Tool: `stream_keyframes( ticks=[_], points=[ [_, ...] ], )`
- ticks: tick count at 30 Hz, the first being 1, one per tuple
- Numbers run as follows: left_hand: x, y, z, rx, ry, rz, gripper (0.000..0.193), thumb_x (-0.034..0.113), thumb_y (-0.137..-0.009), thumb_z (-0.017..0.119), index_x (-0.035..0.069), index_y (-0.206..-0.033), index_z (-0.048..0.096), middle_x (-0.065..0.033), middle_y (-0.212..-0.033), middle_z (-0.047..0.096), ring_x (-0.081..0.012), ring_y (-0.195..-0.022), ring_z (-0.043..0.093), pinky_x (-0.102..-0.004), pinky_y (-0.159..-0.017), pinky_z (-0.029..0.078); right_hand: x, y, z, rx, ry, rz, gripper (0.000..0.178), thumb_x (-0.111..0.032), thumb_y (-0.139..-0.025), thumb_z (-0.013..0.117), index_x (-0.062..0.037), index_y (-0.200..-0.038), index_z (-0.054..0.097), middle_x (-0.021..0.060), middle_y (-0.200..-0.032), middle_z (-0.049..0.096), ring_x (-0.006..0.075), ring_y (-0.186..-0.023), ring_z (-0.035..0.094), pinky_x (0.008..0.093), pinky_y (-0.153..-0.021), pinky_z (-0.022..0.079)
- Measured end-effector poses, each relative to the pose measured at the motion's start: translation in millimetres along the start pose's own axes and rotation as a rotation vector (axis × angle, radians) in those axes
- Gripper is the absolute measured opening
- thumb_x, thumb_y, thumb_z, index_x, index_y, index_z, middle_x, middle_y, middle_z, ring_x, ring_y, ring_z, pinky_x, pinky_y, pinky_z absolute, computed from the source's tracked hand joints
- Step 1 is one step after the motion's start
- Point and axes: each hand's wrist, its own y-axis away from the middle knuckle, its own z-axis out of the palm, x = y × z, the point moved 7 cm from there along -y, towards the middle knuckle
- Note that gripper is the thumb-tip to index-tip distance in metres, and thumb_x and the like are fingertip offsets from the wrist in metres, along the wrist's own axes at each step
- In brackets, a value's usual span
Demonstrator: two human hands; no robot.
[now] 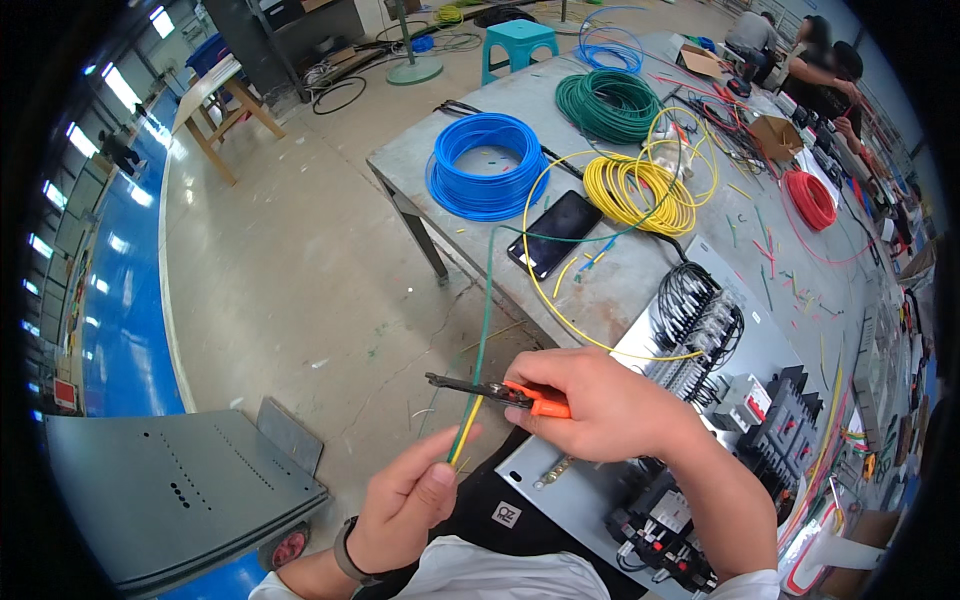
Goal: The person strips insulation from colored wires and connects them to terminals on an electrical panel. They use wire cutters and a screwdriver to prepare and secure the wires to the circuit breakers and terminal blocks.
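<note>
My left hand [395, 510], with a dark band on its wrist, pinches a green wire and a yellow wire [464, 436] side by side. In my right hand [610, 400] is a pair of wire strippers [485, 388] with orange handles and dark jaws. The jaws lie across the wires just above my left fingertips; I cannot tell whether they are closed on them. The green wire runs up and over the table, and a yellow strand reaches the terminal row [690, 365]. Below my right forearm lies a metal mounting plate [525, 475] bearing breakers [790, 425] and black wiring.
On the grey table [415, 155] lie coils of blue wire [487, 165], green wire [607, 105], yellow wire [640, 190] and red wire [808, 200]. A phone [555, 235] sits by the table edge. Wire scraps are scattered about. A grey metal cart [180, 490] stands left; people [820, 75] sit far right.
</note>
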Motion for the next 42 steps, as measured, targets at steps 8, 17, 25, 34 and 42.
stream_keyframes(
  ticks=[8, 17, 25, 34, 42],
  points=[
    [-5, 0, -3, -0.034, -0.016, -0.028, 0.048, 0.023, -0.116, 0.048, -0.003, -0.156, 0.047, 0.0059, -0.065, 0.039, -0.0046, -0.055, 0.034, -0.0242, -0.052, 0.026, 51, 68, -94, 0.571, 0.243, 0.338, 0.04, -0.033, -0.096, 0.075, 0.0007, -0.116, 0.067, 0.0207, -0.098, 0.071, 0.036, -0.089, 0.069, 0.0433, -0.085, 0.054],
    [-27, -7, -17, -0.071, 0.047, -0.106, 0.035, 0.022, -0.115, 0.049, -0.001, -0.139, 0.06, 0.0088, -0.068, 0.04, -0.0019, -0.058, 0.033, -0.0219, -0.053, 0.027, 130, 223, -134, 0.623, 0.825, 0.921, 0.059, -0.033, -0.087, 0.081, 0.0008, -0.132, 0.063, 0.0242, -0.125, 0.065, 0.0438, -0.119, 0.062, 0.0491, -0.103, 0.049],
    [-45, -6, -28, -0.109, 0.081, -0.142, 0.033, 0.018, -0.116, 0.048, 0.0, -0.141, 0.062, 0.0084, -0.073, 0.041, -0.0024, -0.065, 0.036, -0.0208, -0.059, 0.031, 95, 103, -144, 0.738, 0.527, 0.504, 0.055, -0.024, -0.089, 0.08, 0.0017, -0.135, 0.064, 0.0208, -0.125, 0.071, 0.0392, -0.115, 0.068, 0.0467, -0.103, 0.052],
    [-49, -1, -35, -0.08, 0.072, -0.107, 0.033, 0.018, -0.116, 0.049, 0.001, -0.141, 0.062, 0.0075, -0.074, 0.042, -0.0036, -0.065, 0.038, -0.0215, -0.061, 0.035, 173, -109, -99, 0.654, 0.474, 0.843, 0.097, -0.047, -0.092, 0.077, 0.0163, -0.151, 0.034, 0.0312, -0.123, 0.072, 0.0423, -0.115, 0.072, 0.0472, -0.099, 0.056],
    [-56, 3, -59, -0.013, 0.066, -0.112, 0.033, 0.021, -0.115, 0.05, 0.0, -0.138, 0.063, 0.0072, -0.074, 0.046, -0.0029, -0.065, 0.041, -0.0214, -0.06, 0.035, 171, -120, -100, 0.846, 0.217, 0.945, 0.113, -0.041, -0.083, 0.088, 0.0133, -0.157, 0.021, 0.0312, -0.13, 0.07, 0.0431, -0.122, 0.069, 0.0471, -0.103, 0.054]
  ],
)
